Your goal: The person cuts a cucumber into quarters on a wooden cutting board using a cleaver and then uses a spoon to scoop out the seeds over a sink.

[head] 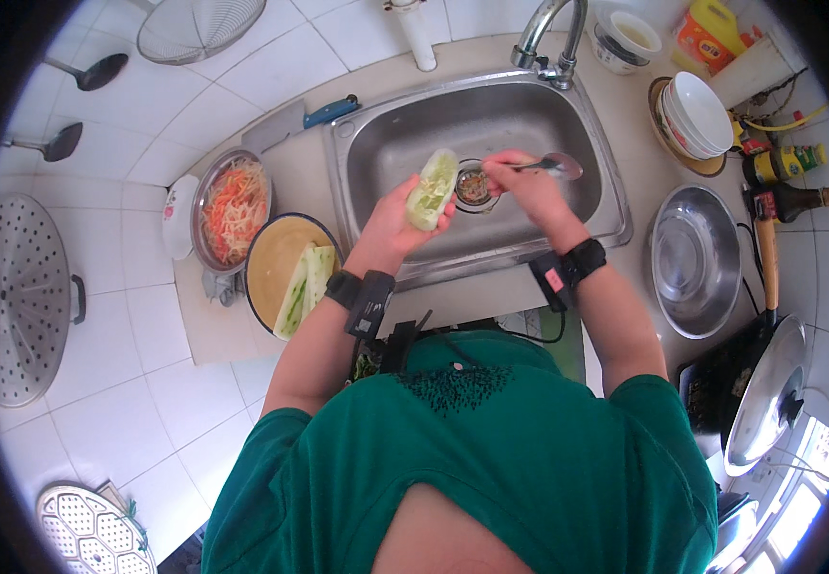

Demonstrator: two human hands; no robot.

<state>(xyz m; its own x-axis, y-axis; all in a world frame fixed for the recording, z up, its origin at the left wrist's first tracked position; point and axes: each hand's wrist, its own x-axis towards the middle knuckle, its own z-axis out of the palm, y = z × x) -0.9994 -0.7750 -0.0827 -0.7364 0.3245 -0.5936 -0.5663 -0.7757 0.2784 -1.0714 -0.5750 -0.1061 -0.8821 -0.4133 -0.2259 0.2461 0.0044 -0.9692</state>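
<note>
My left hand [396, 219] holds a pale green piece of peeled gourd or cucumber [434, 188] over the left part of the stainless steel sink [400, 118], its cut face with the seedy core turned up. In my right hand [529, 188] is a metal spoon [561, 166], with its bowl pointing right, away from the piece. Below, between the two hands, the drain strainer [473, 185] contains small scraps. Left of the sink, a tan enamel bowl [271, 251] with a dark rim holds long pale green pieces [307, 290] with green streaks.
A cleaver [278, 125] with a blue handle lies behind the sink's left corner. Beside it stands a metal bowl of shredded vegetables [235, 212]. The faucet [558, 43] rises at the back. Stacked bowls [694, 115], an empty metal basin [696, 258] and a lidded wok [769, 394] line the right.
</note>
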